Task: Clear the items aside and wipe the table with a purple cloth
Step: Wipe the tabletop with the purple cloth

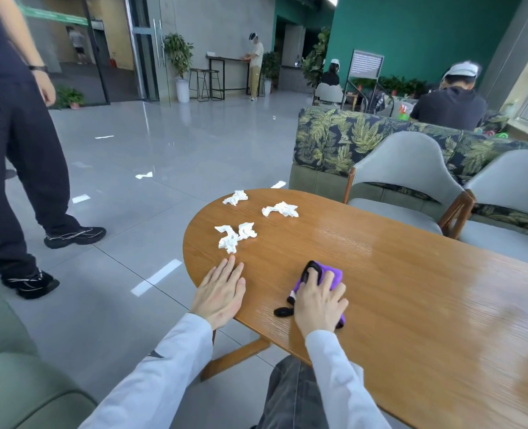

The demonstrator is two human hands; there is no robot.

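Observation:
My right hand (318, 300) presses flat on a purple cloth (334, 274) with black trim, near the front edge of the oval wooden table (411, 289). To its left, my left hand (221, 289) lies flat on the wood with fingers spread, holding nothing. Crumpled white tissues lie at the rounded far-left end: one (235, 197) by the edge, one (280, 209) to its right, and a bigger clump (235, 235) just beyond my left fingertips.
Two grey chairs (405, 187) stand along the table's far side, with a leaf-patterned sofa (334, 137) behind them. A person in dark trousers (18, 168) stands on the tiled floor to the left. A green seat (18, 382) is at bottom left.

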